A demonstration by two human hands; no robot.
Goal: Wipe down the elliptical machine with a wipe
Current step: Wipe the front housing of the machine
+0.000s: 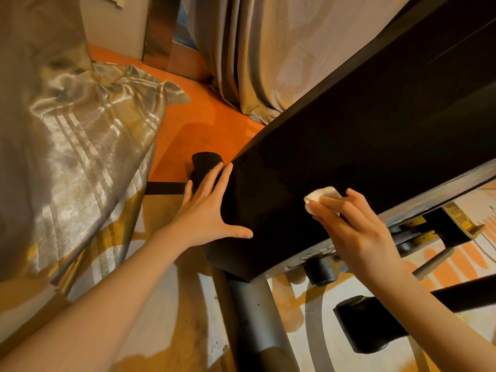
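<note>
The elliptical machine's long black housing (349, 135) slants from the upper right down to the lower middle. My left hand (208, 208) lies flat against its lower left end, fingers spread and straight. A small white wipe (320, 196), bunched up, sits under the fingertips of my right hand (351, 229), which presses it on the black surface near the housing's lower edge. A grey steel post (257, 323) holds the housing up from below.
A black end cap (206, 163) sticks out past my left fingers. Black rollers (367, 326) and yellow-black brackets (456, 218) sit under the housing at right. Shiny grey fabric (69, 146) is heaped at left, curtains (268, 55) hang behind, and orange floor (209, 122) lies between.
</note>
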